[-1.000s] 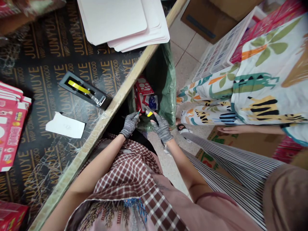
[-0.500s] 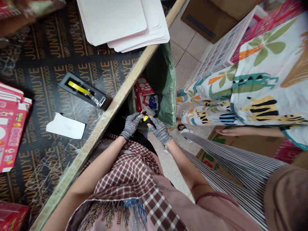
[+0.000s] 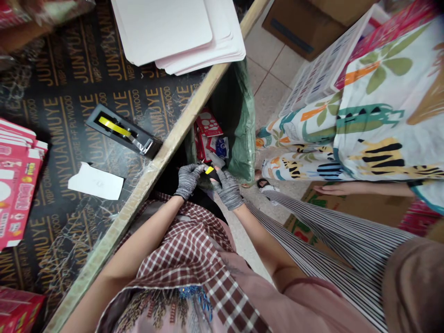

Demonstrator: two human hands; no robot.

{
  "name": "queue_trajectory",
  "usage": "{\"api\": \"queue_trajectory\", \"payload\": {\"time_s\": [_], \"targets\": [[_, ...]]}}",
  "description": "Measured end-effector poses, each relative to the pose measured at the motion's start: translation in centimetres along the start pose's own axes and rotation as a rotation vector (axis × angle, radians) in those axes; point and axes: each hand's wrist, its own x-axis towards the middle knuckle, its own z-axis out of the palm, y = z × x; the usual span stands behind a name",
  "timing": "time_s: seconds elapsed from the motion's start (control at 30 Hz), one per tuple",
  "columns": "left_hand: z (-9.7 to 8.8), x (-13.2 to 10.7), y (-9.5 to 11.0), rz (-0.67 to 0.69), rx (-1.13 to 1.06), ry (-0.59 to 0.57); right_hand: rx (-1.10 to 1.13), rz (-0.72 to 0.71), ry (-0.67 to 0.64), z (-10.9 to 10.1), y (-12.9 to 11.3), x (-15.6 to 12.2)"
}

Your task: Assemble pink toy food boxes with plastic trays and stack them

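Observation:
Both my hands wear grey fingerless gloves and meet in front of my apron, above the mouth of a green lined bin (image 3: pixel 245 125). In my right hand (image 3: pixel 229 188), closed around it, is a small black-and-yellow tool (image 3: pixel 210 170); its exact kind is not clear. My left hand (image 3: pixel 189 179) is closed in a pinch at the tip of that tool. A small pale bit shows at its fingertips, too small to name. Behind the hands, red printed packaging (image 3: pixel 208 125) and a blue wrapper (image 3: pixel 222 148) lie in the bin.
On the dark plywood table (image 3: pixel 79 143) are a tape dispenser (image 3: pixel 121 131) with yellow tape, a torn white paper (image 3: pixel 97 181), white cards (image 3: pixel 166 32) and pink printed boxes (image 3: pixel 19 189). Another person's patterned clothing (image 3: pixel 374 120) and striped trousers (image 3: pixel 329 226) are close on the right, beside cartons (image 3: pixel 308 27).
My right hand has shifted slightly left and down and turned, so more of the black-and-yellow tool shows. My left hand stays nearly in place, still pinched.

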Motion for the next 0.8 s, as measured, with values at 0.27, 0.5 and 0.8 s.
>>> {"api": "queue_trajectory", "payload": {"time_s": [0.27,0.5,0.8], "targets": [[-0.6,0.0,0.1,-0.006,-0.005,-0.051,0.072,0.081,0.148,-0.4,1.0,0.6],[-0.5,-0.3,0.1,-0.044,-0.069,-0.139,0.195,-0.068,-0.035,-1.4,1.3,1.0],[-0.2,-0.8,0.9,0.014,-0.102,-0.139,0.241,-0.036,-0.019,-0.8,1.3,0.6]]}}
